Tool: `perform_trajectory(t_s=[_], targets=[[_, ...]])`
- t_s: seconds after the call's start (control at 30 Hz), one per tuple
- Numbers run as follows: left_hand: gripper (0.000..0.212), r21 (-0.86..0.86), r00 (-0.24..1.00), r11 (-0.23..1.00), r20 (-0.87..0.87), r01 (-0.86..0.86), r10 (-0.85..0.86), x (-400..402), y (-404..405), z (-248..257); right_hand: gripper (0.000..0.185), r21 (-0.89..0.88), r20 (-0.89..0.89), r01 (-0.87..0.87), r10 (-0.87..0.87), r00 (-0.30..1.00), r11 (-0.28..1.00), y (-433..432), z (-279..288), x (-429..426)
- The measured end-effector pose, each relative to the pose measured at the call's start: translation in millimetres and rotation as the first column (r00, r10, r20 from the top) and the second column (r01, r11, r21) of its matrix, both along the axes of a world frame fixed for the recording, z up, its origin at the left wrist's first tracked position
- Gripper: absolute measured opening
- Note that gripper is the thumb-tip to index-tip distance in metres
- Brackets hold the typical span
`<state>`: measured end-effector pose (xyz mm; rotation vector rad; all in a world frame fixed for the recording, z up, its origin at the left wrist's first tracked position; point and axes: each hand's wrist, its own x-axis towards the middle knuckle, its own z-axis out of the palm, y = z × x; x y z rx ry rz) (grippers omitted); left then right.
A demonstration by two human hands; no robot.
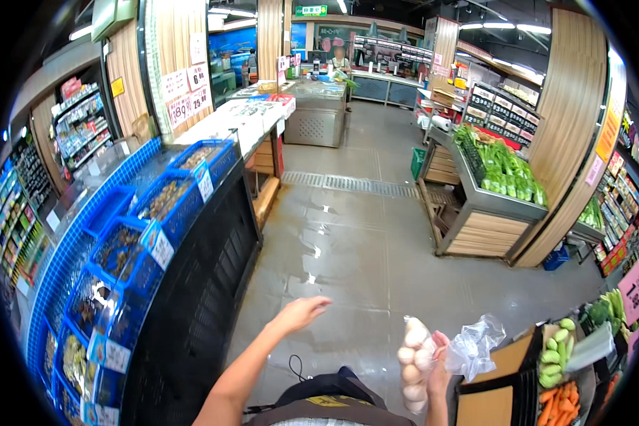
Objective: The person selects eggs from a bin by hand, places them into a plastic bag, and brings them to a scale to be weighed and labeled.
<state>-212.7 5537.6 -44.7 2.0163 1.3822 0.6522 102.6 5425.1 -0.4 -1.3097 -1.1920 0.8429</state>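
My right hand (439, 367) grips a knotted or bunched clear plastic bag. The filled part of the bag (416, 367) hangs on the left side of the hand and holds several pale, rounded items, possibly mushrooms or eggs. Its loose, crumpled top (475, 349) sticks out to the right. My left hand (301, 314) reaches over the wet floor with fingers loosely extended and nothing in it. It touches no object. Under my arms shows a dark bag or apron with a yellow print (335, 400).
Blue baskets of shellfish (162, 205) stand in a tiled water tank (80, 234) on the left. A leafy-greens stand (490, 213) is at right, with carrots (560, 402) and green gourds (556, 354) nearer. A floor drain (346, 183) crosses the aisle. A person (341, 63) stands behind a far counter.
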Motion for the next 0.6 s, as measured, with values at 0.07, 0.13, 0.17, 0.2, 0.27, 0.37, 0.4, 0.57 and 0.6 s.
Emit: perform_trajectory(t_s=[0.07,0.13,0.17,0.2,0.27,0.37,0.4,0.57,0.6], targets=[[0.026,-0.017,0.990,1.000,0.138,-0.007,0.009,1,76,1,0.031,-0.045,0.003,-0.033,0.034,0.999,0.998,53,-1,-3],[0.027,-0.047,0.987,0.997,0.146,-0.060,0.066,-5,135,-28,0.034,-0.093,0.013,-0.073,0.074,0.997,0.993,109,-3,-4],[0.027,-0.058,0.991,0.993,0.076,-0.106,0.110,-18,155,-54,0.036,-0.119,0.017,-0.089,0.091,0.996,0.989,138,-5,-5],[0.028,-0.032,0.987,0.987,0.007,-0.159,0.159,-36,182,-76,0.038,-0.122,0.026,-0.109,0.113,0.993,0.987,168,-1,-7],[0.031,-0.110,0.957,0.969,-0.212,-0.223,0.196,-92,190,-147,0.036,-0.093,-0.017,-0.172,0.171,0.985,0.981,228,1,-18],[0.030,-0.348,0.837,0.826,-0.491,-0.444,0.243,-176,139,-247,0.033,-0.017,-0.046,-0.268,0.267,0.962,0.963,325,0,-33],[0.033,-0.429,0.829,0.746,-0.476,-0.510,0.293,-186,112,-262,0.036,0.001,-0.030,-0.284,0.284,0.958,0.959,358,-3,-32],[0.030,-0.560,0.736,0.493,-0.601,-0.666,0.311,-192,17,-289,0.044,0.173,-0.035,-0.280,0.290,0.956,0.944,511,-7,-35],[0.029,-0.588,0.718,0.417,-0.612,-0.693,0.330,-194,22,-280,0.043,0.163,-0.024,-0.270,0.277,0.960,0.949,539,-8,-40]])
